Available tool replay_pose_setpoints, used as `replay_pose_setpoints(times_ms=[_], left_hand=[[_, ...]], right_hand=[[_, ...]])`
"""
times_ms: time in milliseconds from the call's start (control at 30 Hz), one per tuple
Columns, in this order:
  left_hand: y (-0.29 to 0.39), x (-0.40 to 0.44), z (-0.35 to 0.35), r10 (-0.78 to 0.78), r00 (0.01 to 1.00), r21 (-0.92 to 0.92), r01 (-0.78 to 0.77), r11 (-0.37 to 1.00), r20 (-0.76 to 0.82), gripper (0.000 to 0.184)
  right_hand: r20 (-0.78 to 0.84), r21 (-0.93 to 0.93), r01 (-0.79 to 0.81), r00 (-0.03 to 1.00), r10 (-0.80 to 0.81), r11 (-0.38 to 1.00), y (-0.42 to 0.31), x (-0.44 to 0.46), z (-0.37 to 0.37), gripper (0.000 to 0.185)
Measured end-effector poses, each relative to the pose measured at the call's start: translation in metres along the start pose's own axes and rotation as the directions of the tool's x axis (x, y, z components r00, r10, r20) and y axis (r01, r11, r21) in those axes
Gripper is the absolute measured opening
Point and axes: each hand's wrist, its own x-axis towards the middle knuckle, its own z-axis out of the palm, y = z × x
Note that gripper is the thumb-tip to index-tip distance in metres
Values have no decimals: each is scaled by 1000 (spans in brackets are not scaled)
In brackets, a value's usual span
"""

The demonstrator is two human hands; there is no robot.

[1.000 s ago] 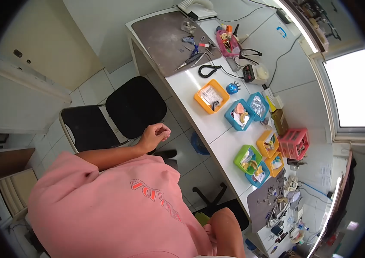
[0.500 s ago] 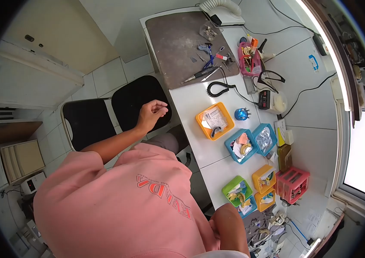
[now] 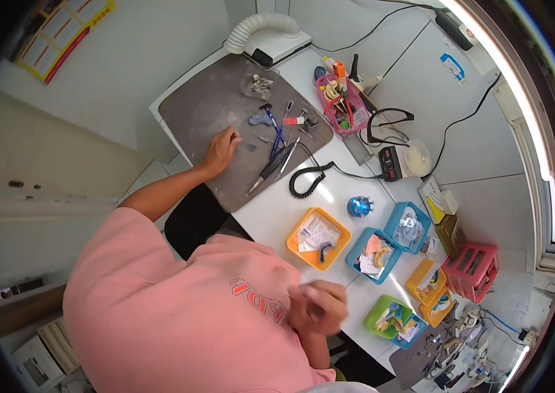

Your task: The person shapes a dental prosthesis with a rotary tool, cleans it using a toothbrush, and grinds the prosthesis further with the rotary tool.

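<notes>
My left hand [image 3: 223,150] hangs at the near edge of the dark work mat [image 3: 192,98], fingers curled in, with nothing visible in them. Right of it on the mat lie a handpiece [image 3: 269,171] with a coiled black cord [image 3: 309,178], blue-handled tools [image 3: 276,131], a slim metal instrument [image 3: 288,157] and a small grey flake [image 3: 251,149]. My right hand [image 3: 320,306] is raised in front of the pink shirt, blurred, its fingers bent. Nearest to it is the yellow tray [image 3: 290,243] holding papers and a small dark curved piece.
Blue trays [image 3: 354,252], a green tray [image 3: 375,327] and orange trays [image 3: 415,281] stand along the desk. A blue round holder [image 3: 359,206], a control box [image 3: 390,164], glasses [image 3: 370,128] and a pink basket [image 3: 359,118] sit further back. A white hose [image 3: 261,23] arches at the far corner.
The view has turned towards the mat. My left hand has moved from above the chair to the mat's edge. My right hand has come up into view before the shirt.
</notes>
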Motion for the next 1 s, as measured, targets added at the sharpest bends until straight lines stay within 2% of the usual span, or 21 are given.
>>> replay_pose_setpoints(times_ms=[67, 100, 133, 167, 200, 233, 267, 333, 400, 467, 600, 667, 700, 733, 767, 933, 1000], left_hand=[[-28, 25, -11, 248, 922, 137, -298, 945, 297, 15], [-43, 46, -12, 253, 915, 135, -307, 942, 315, 15], [-57, 53, -18, 368, 832, 113, -448, 887, 415, 16], [-67, 44, -22, 460, 729, 64, -564, 823, 507, 16], [-72, 36, -24, 440, 721, 49, -547, 835, 535, 16], [-73, 36, -24, 407, 765, 31, -485, 874, 499, 16], [-74, 42, -21, 377, 810, 14, -428, 904, 449, 16], [-76, 43, -22, 376, 806, -5, -420, 907, 457, 16], [-79, 43, -24, 385, 798, -33, -419, 907, 463, 17], [-82, 45, -24, 386, 794, -82, -396, 915, 469, 17], [-84, 48, -25, 395, 757, -124, -391, 912, 521, 15], [-82, 47, -25, 336, 769, -117, -327, 938, 545, 13], [-84, 46, -25, 357, 746, -140, -340, 930, 562, 13], [-87, 45, -25, 311, 770, -157, -270, 950, 558, 12], [-90, 45, -23, 270, 784, -179, -204, 962, 559, 11], [-100, 41, -17, 374, 778, -357, -206, 911, 505, 13], [-107, 51, -9, 426, 749, -395, -237, 888, 507, 13]], right_hand=[[94, 74, -246, 967, 238, 967, 56, -30, 62, 14], [118, 60, -384, 919, 376, 921, 80, -45, 90, 11], [152, 37, -543, 833, 532, 839, 94, -69, 109, 14], [162, 24, -589, 799, 579, 807, 108, -99, 118, 14], [204, -105, -553, 802, 562, 827, 124, -126, 126, 18], [246, -224, -482, 813, 528, 847, 136, -134, 135, 22], [240, -228, -482, 814, 529, 846, 144, -142, 141, 22], [115, -295, -514, 818, 563, 806, 140, -152, 149, 29], [72, -287, -530, 819, 569, 798, 139, -150, 155, 29], [-21, -327, -611, 767, 641, 721, 138, -154, 156, 29], [-158, -320, -610, 789, 594, 725, 136, -154, 164, 33], [-218, -325, -647, 761, 611, 690, 133, -154, 166, 34], [-237, -331, -656, 754, 613, 679, 133, -154, 166, 33], [-264, -337, -664, 747, 610, 667, 133, -154, 166, 33], [-276, -337, -654, 756, 593, 677, 134, -154, 166, 33], [-334, -431, -574, 819, 467, 697, 135, -158, 173, 30], [-322, -608, -484, 875, 362, 630, 143, -170, 188, 25]])
